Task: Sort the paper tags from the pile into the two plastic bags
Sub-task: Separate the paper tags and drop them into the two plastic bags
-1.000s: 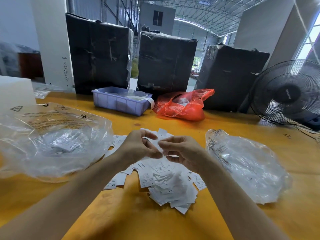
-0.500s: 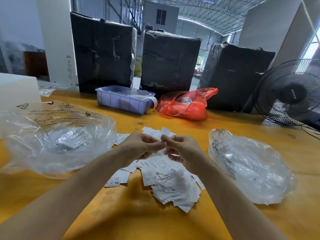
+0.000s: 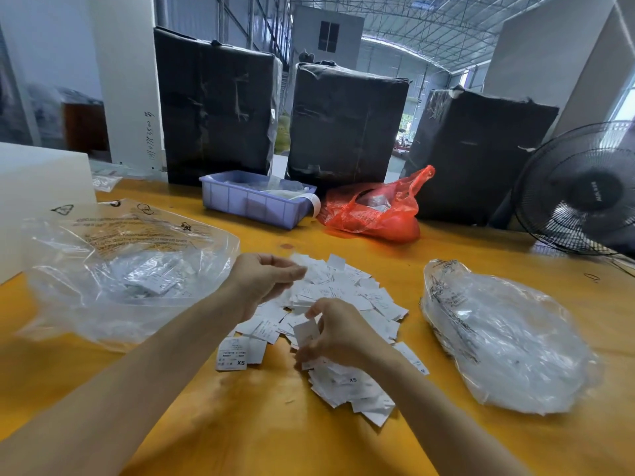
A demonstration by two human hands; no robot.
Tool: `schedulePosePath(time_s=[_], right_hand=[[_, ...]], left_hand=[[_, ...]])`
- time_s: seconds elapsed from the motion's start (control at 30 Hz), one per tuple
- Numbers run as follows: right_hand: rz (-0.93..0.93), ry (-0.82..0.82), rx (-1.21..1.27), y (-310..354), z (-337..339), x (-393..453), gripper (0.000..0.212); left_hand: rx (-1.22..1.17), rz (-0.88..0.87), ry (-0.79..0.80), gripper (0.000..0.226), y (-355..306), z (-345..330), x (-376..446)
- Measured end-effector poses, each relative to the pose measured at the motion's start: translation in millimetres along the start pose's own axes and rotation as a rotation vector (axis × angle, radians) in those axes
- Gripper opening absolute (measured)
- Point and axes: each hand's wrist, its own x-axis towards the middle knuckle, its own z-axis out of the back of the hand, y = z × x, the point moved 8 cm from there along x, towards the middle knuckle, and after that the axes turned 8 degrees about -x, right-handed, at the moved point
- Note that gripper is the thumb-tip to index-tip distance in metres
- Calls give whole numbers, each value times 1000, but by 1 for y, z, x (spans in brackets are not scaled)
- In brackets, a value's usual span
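Warehouse roofing of open steel trusses spans the far background behind pale walls and a white pillar (image 3: 127, 80). Yellow desk (image 3: 261, 434) fills the lower view, its surface glossy and lightly scuffed. 3 tall bundles wrapped in black plastic (image 3: 216, 108) stand along its far edge, and a black fan (image 3: 580, 190) sits at the far right corner. A clear plastic bag (image 3: 113, 269) printed with warning text lies open on the left, some tags visible inside; a second clear bag (image 3: 508, 341) lies crumpled on the right, well apart from the first. A red plastic bag (image 3: 374, 211) sits just beside a lilac tray (image 3: 247, 204) near the bundles. Between the 2 clear bags spreads the pile of white paper tags (image 3: 347, 297), some marked XS. The left hand (image 3: 264, 280) hovers over the pile's far side, fingers curled, thumb and fingertips pressed on a blurred tag. The right hand (image 3: 336, 334) pinches a single tag (image 3: 305, 333) upright above the pile's near side.
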Motion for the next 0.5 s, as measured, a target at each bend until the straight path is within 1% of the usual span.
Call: schedulePosePath(time_s=[0.07, 0.1, 0.13, 0.17, 0.27, 0.33, 0.37, 0.4, 0.43, 0.5], right_hand=[[2, 30, 187, -2, 6, -1, 30], [-4, 29, 277, -5, 11, -1, 19], [-17, -1, 358, -11, 18, -1, 16], [-40, -63, 442, -18, 28, 0, 15], [-96, -315, 756, -42, 57, -3, 12], [-100, -354, 1034, -48, 63, -4, 3], [-104, -352, 1150, -50, 64, -4, 3], [-105, -351, 1217, -51, 66, -4, 5], [-103, -349, 1226, -51, 68, -4, 6], [-91, -353, 1154, -49, 71, -5, 7]], left_hand=[[2, 0, 3, 16, 1, -2, -1], [5, 1, 3, 16, 2, -2, -1], [4, 2, 7, 14, 2, -3, -1], [-1, 3, 14, 12, 2, -4, -2], [-12, 15, 43, 7, 5, -9, -4], [5, 23, 70, 7, 7, -14, -6], [16, 29, 80, 7, 9, -16, -6], [25, 38, 88, 8, 11, -19, -7], [32, 50, 98, 7, 13, -22, -7], [60, 79, 124, 7, 16, -27, -9]])
